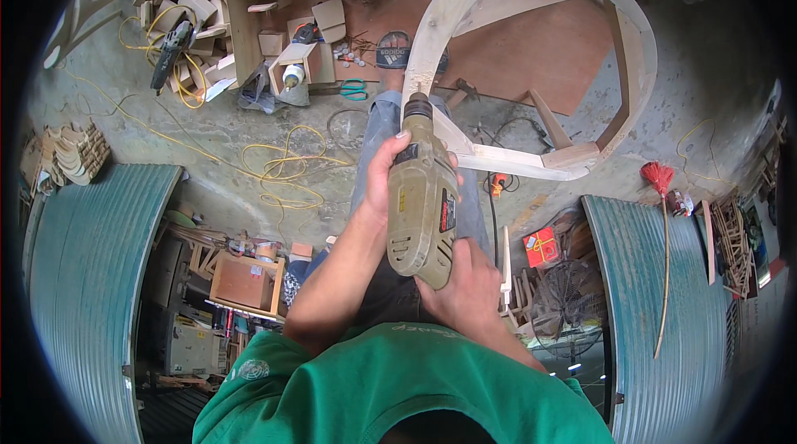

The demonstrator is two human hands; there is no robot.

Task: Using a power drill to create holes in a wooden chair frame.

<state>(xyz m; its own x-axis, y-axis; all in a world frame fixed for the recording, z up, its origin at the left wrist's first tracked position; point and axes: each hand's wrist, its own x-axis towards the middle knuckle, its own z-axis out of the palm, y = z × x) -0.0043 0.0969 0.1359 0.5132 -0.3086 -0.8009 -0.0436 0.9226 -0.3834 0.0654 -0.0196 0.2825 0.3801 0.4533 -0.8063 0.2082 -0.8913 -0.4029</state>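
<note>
An olive-green power drill [419, 216] is held in both my hands in front of my body, its black chuck pointing away from me. My left hand [383, 177] wraps the left side of the drill's front body, thumb on top. At the rear, my right hand [466, 285] closes around the handle, which its fingers and the drill body largely hide. The chuck meets the near left part of a pale wooden ring frame [433, 21]. Wood shavings [422, 79] lie on the frame just ahead of the chuck; the bit itself cannot be made out.
Wood offcuts [207, 8] are heaped at the far left, with an angle grinder [172, 52] on them. Teal-handled scissors [354, 89] and a glue bottle [293, 76] lie left of my foot. A yellow cord [286, 166] loops over the floor. A red-headed broom [662, 236] is at right.
</note>
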